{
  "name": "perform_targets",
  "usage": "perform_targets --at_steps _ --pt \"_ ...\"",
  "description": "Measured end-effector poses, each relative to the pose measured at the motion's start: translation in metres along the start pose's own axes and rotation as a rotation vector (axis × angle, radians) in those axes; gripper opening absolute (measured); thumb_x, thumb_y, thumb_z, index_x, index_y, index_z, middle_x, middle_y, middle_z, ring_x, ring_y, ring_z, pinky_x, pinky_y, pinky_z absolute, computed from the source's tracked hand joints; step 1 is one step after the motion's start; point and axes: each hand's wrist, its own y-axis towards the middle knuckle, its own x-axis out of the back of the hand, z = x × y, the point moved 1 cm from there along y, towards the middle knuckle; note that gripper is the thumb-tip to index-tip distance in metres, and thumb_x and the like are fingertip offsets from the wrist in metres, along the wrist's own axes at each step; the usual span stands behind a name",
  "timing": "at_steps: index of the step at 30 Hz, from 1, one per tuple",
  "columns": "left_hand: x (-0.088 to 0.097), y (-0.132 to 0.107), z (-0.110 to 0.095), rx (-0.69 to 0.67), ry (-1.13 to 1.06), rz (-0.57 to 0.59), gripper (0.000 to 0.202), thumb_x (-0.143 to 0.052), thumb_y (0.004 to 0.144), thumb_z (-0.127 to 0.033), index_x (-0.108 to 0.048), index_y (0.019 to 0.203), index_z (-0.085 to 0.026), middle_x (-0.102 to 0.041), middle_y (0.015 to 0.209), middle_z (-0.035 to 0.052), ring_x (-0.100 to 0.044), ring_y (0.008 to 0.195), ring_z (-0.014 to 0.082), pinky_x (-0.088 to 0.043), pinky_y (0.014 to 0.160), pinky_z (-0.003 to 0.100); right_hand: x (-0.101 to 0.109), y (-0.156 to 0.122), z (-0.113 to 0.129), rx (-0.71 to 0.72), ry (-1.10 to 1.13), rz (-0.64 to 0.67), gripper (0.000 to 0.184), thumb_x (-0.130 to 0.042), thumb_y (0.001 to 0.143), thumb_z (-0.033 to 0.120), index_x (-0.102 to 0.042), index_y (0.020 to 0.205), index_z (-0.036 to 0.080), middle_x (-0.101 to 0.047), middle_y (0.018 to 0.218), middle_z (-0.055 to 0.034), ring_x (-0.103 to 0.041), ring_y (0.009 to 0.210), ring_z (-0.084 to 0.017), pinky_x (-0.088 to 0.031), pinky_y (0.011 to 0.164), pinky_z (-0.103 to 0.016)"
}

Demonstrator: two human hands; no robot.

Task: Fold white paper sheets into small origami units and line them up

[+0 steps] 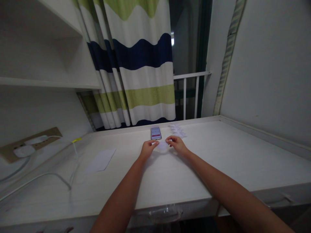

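Note:
Both my hands reach out over a white desk [218,161]. My left hand [147,149] and my right hand [178,144] pinch the two ends of a small white piece of paper [162,145], fingers closed on it, just above the desk surface. A phone [155,133] with a lit screen lies flat just beyond my hands. Several small white folded paper pieces [177,130] lie in a cluster to the right of the phone.
A white paper sheet [100,160] lies on the desk's left. White cables [36,176] run from a wall socket plate [29,144] at far left. A striped curtain [143,64] hangs behind the desk, shelves at upper left, a wall at right.

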Motion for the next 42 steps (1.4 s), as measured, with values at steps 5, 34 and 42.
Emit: perform_targets --at_steps 5,34,42 --pt "0.0 0.001 0.0 0.021 -0.037 0.001 0.03 -0.063 0.057 -0.039 -0.067 0.07 -0.013 -0.066 0.071 0.0061 -0.057 0.065 0.0162 -0.043 0.06 0.025 -0.002 0.0 0.001 0.001 -0.021 -0.029 0.022 -0.057 0.061 0.036 -0.06 0.067 0.015 -0.051 0.056 0.0019 -0.043 0.051 -0.009 -0.039 0.047 -0.021" --pt "-0.001 -0.004 -0.007 0.246 -0.482 0.105 0.03 -0.063 0.064 -0.032 -0.061 0.083 -0.009 -0.065 0.074 0.0072 -0.062 0.062 0.0153 -0.048 0.059 0.025 0.002 0.004 -0.007 -0.007 -0.007 -0.111 0.018 -0.055 0.061 0.033 -0.059 0.066 0.015 -0.051 0.057 0.002 -0.043 0.05 -0.008 -0.038 0.044 -0.02" --pt "-0.002 -0.006 -0.006 0.211 -0.549 0.119 0.027 -0.063 0.066 -0.032 -0.06 0.081 -0.009 -0.065 0.084 0.0092 -0.063 0.075 0.019 -0.048 0.073 0.032 0.0 0.0 -0.003 -0.019 0.022 -0.072 0.022 -0.057 0.062 0.034 -0.06 0.076 0.016 -0.055 0.066 0.0003 -0.048 0.057 -0.01 -0.04 0.047 -0.021"
